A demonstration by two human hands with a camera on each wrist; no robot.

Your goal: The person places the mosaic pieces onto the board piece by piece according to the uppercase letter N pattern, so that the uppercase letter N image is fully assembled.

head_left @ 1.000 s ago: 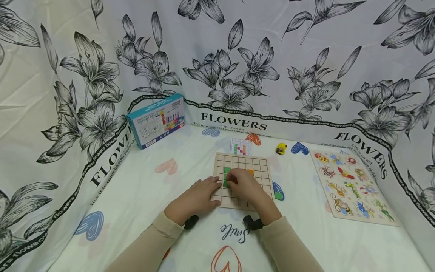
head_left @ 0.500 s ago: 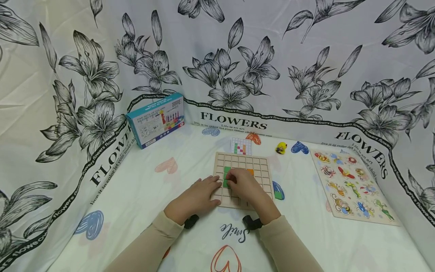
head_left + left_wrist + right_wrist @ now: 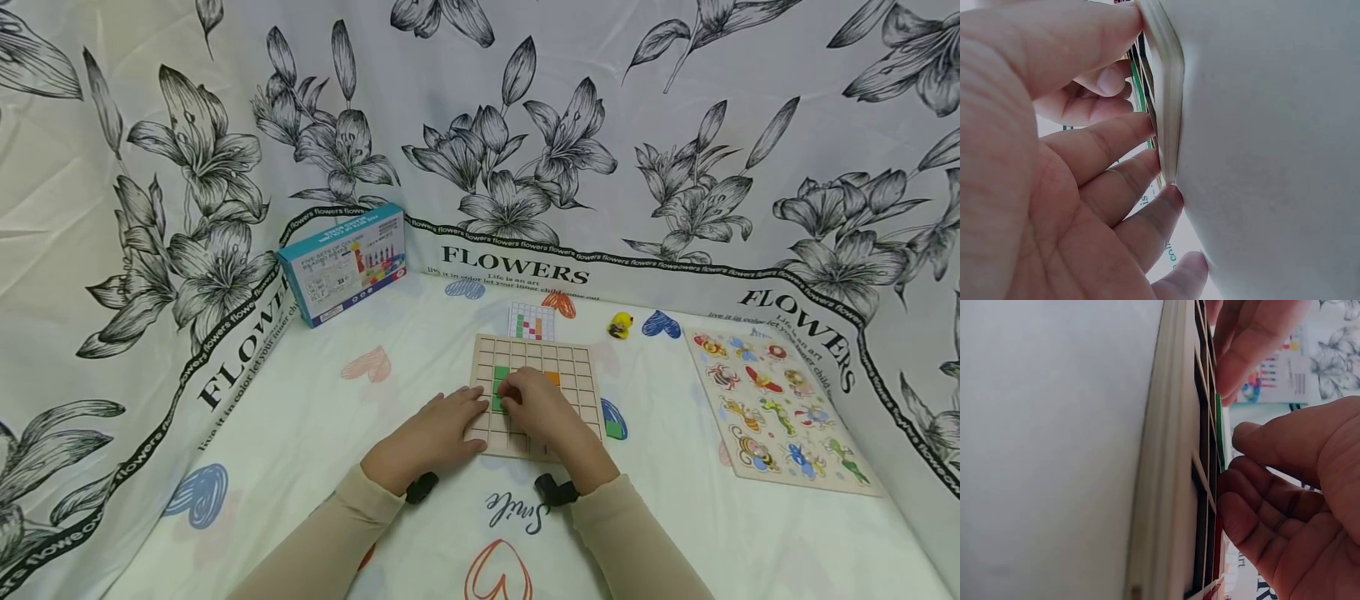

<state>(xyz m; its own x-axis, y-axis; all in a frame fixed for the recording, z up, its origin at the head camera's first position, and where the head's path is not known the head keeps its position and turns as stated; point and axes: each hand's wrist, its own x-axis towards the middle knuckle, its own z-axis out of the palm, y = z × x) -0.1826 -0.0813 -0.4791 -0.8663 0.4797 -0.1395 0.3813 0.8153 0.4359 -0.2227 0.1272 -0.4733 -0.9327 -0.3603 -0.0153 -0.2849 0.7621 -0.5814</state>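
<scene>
A wooden grid board (image 3: 480, 350) lies flat on the cloth in the head view. My left hand (image 3: 442, 429) rests with extended fingers over its left edge, the thumb at the near edge. The left wrist view shows the fingertips (image 3: 1154, 125) against the board's rim. My right hand (image 3: 543, 408) is over the middle of the board, fingers curled, thumb and fingertips pinching at a green tile (image 3: 498, 404). In the right wrist view a green tile (image 3: 1220, 428) sits by these fingertips. An orange tile (image 3: 552, 378) shows past the hand; the hand hides the squares beneath it.
Behind the board lies a pattern card (image 3: 528, 321), with a yellow toy figure (image 3: 619, 326) to its right. A loose green tile (image 3: 614, 430) is right of the board. An insect puzzle board (image 3: 783, 408) lies far right; a blue-and-white box (image 3: 345, 265) stands back left.
Both hands stay in the same places on the board, with the right fingers at the green tile. Only the head view shifts slightly.
</scene>
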